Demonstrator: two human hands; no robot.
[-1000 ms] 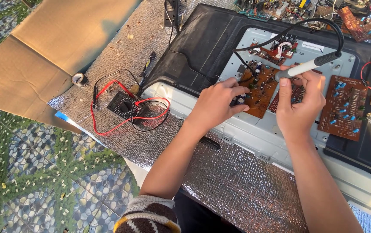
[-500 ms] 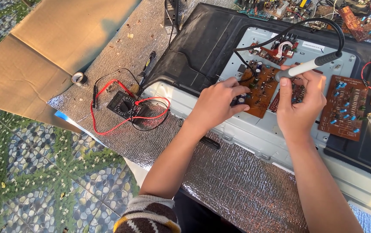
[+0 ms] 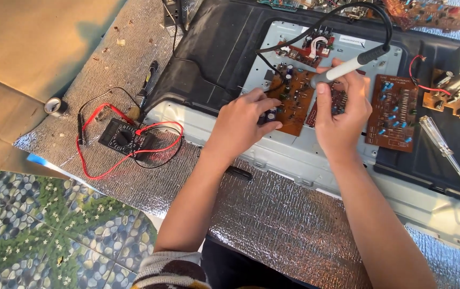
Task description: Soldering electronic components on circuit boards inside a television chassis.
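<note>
a person's left hand (image 3: 243,122) presses down on a brown circuit board (image 3: 294,101) that lies on the grey metal back panel (image 3: 305,155) of an opened flat screen set, fingers bunched together on the board's near edge, seemingly pinching a small part, though the fingertips hide it. the right hand (image 3: 342,115) is wrapped around a grey soldering iron (image 3: 347,65), fingers clamped on its handle, the tip angled down toward the same board; the tip itself is hidden behind the thumb. the iron's black cord (image 3: 342,13) loops away above the board. just right of the board sits a second brown circuit board (image 3: 393,109), and further right a clear-handled screwdriver (image 3: 444,147). well to the left of the board, on silver foil matting (image 3: 272,219), lies a black multimeter (image 3: 125,138) with red leads (image 3: 107,166) curled around it.
</note>
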